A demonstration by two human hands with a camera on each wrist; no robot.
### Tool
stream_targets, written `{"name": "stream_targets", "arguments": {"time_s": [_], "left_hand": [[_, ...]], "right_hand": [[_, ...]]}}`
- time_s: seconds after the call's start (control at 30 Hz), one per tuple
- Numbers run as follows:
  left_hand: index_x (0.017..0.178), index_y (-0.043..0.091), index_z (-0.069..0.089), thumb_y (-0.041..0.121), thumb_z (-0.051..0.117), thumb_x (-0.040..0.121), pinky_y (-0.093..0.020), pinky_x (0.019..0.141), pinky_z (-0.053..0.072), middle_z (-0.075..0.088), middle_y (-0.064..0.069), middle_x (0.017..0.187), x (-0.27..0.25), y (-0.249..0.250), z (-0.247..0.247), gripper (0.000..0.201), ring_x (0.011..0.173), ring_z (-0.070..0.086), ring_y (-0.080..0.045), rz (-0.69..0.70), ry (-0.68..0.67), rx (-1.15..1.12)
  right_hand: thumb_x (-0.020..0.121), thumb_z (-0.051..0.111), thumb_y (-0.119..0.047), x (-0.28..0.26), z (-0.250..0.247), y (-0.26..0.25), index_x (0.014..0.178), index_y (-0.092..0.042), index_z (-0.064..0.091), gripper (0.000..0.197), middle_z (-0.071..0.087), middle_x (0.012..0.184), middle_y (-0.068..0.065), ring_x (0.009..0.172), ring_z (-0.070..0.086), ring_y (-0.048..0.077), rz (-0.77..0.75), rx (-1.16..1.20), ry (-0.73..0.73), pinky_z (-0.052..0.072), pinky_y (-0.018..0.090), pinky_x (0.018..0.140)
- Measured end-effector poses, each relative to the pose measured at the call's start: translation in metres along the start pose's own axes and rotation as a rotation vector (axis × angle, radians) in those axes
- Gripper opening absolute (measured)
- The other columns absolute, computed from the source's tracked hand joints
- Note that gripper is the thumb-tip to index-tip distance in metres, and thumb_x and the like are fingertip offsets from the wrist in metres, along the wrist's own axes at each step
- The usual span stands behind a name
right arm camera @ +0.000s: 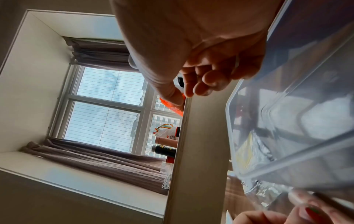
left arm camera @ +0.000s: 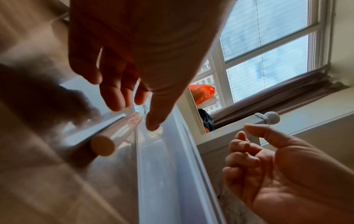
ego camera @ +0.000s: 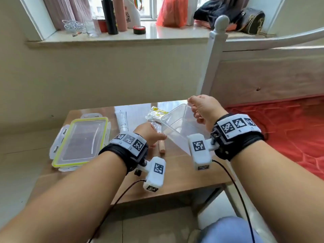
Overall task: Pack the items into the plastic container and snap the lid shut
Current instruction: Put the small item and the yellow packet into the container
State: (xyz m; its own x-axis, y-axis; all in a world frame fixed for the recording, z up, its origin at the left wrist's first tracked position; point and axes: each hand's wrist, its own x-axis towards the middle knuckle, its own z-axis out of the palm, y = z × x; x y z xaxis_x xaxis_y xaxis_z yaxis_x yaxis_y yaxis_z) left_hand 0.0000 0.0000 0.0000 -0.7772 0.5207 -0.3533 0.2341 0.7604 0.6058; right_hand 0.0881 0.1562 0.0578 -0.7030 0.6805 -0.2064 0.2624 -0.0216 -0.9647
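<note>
Wooden table (ego camera: 175, 172); unlabelled clear container (ego camera: 177, 125), no legible writing.

No words, brand names or numbers can be read anywhere. The only signs are coded patterns. Black-and-white square marker codes are printed on the white band around the left wrist (ego camera: 129, 140) and on the white band around the right wrist (ego camera: 236, 126). More of these codes sit on the white camera box below each wrist (ego camera: 155, 173). On the far windowsill, a white bag (ego camera: 130, 16) carries a QR code. The white tube (ego camera: 121, 119) lying on the table seems to bear small grey print, but it is too blurred to make out.
</note>
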Motion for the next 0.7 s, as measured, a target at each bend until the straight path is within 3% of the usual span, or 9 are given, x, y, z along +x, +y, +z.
{"name": "stream_targets", "arguments": {"time_s": [0.07,0.13,0.27,0.37,0.47,0.53,0.63,0.7], "left_hand": [[0.060,0.016,0.049,0.041,0.067,0.081,-0.022,0.049,0.038,0.063,-0.004,0.072,-0.002,0.004,0.005,0.037,0.053,0.051,-0.013,0.008,0.014,0.114],[0.056,0.016,0.049,0.042,0.068,0.079,-0.023,0.047,0.036,0.065,-0.005,0.073,-0.001,0.004,0.010,0.040,0.052,0.051,-0.013,-0.005,0.019,0.159],[0.066,0.013,0.059,0.039,0.073,0.076,-0.025,0.056,0.048,0.070,-0.005,0.072,0.003,0.004,0.016,0.031,0.068,0.068,-0.019,-0.046,0.001,0.146],[0.067,0.013,0.060,0.036,0.071,0.078,-0.023,0.052,0.045,0.068,-0.002,0.063,0.007,0.000,0.019,0.027,0.056,0.063,-0.015,-0.067,-0.008,0.125],[0.071,0.011,0.061,0.033,0.069,0.076,-0.024,0.054,0.049,0.072,-0.006,0.069,0.007,0.000,0.017,0.024,0.058,0.064,-0.018,-0.092,-0.009,0.079],[0.072,0.009,0.061,0.030,0.067,0.077,-0.021,0.045,0.047,0.069,-0.006,0.066,0.006,0.000,0.012,0.022,0.053,0.063,-0.017,-0.096,0.001,0.060],[0.070,0.007,0.058,0.027,0.061,0.082,-0.019,0.036,0.041,0.061,-0.007,0.062,0.007,0.001,0.003,0.023,0.041,0.062,-0.012,-0.080,0.038,0.007],[0.062,0.010,0.053,0.030,0.053,0.087,-0.020,0.042,0.040,0.055,-0.004,0.057,0.008,0.001,-0.004,0.032,0.057,0.070,-0.018,-0.057,0.090,-0.035]], "right_hand": [[0.085,0.056,-0.020,-0.001,-0.009,0.002,0.086,-0.015,0.051,0.007,0.046,0.062,-0.001,0.047,0.034,0.013,-0.030,-0.082,0.040,0.025,0.023,0.044],[0.083,0.058,-0.020,-0.002,-0.017,0.008,0.077,-0.015,0.052,0.010,0.050,0.065,-0.002,0.053,0.040,0.012,-0.054,-0.142,0.073,0.029,0.023,0.048],[0.080,0.060,-0.022,0.000,-0.023,0.015,0.069,-0.019,0.053,0.013,0.053,0.070,-0.002,0.062,0.045,0.013,-0.074,-0.166,0.085,0.035,0.025,0.058],[0.081,0.060,-0.020,0.000,-0.024,0.017,0.071,-0.018,0.055,0.011,0.053,0.070,-0.002,0.066,0.047,0.015,-0.082,-0.158,0.096,0.040,0.030,0.068],[0.080,0.059,-0.018,0.001,-0.026,0.020,0.073,-0.018,0.058,0.007,0.056,0.069,-0.003,0.069,0.050,0.017,-0.094,-0.162,0.132,0.043,0.033,0.071],[0.080,0.057,-0.014,0.004,-0.028,0.022,0.077,-0.017,0.064,0.008,0.060,0.071,-0.004,0.069,0.054,0.015,-0.107,-0.191,0.156,0.046,0.033,0.071],[0.077,0.055,-0.013,0.008,-0.031,0.025,0.088,-0.019,0.072,0.021,0.071,0.091,0.003,0.092,0.062,0.024,-0.110,-0.287,0.201,0.051,0.041,0.094],[0.080,0.054,-0.013,0.009,-0.032,0.026,0.093,-0.010,0.074,0.024,0.072,0.106,0.012,0.108,0.060,0.032,-0.087,-0.370,0.215,0.044,0.046,0.102]]}}
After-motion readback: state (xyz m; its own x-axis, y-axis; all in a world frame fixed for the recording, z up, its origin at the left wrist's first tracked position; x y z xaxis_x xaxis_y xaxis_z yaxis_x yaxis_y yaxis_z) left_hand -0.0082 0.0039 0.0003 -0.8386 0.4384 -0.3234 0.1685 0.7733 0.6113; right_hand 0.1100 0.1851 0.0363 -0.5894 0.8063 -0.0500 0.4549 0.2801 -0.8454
